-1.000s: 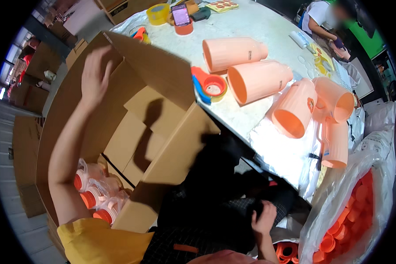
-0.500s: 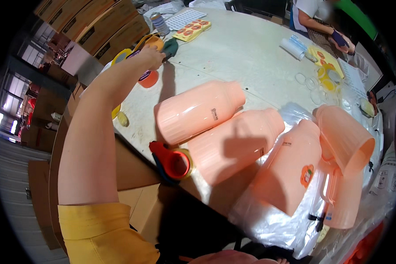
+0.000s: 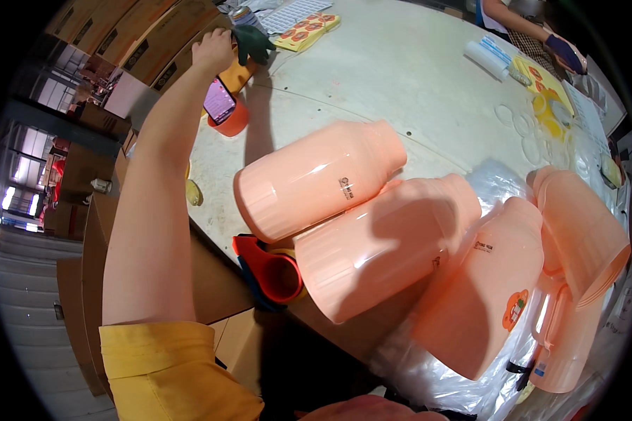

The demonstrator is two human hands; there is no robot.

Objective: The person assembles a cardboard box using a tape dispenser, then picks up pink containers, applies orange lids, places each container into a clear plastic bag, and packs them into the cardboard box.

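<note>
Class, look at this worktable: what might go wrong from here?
1. The phone leans in an orange cup near the left hand; a bump might tip it.
2. The red-and-blue tape dispenser sits at the table's edge, so it could get knocked off.
3. One peach bottle shell lies sideways on crinkled plastic and might slide.
</note>
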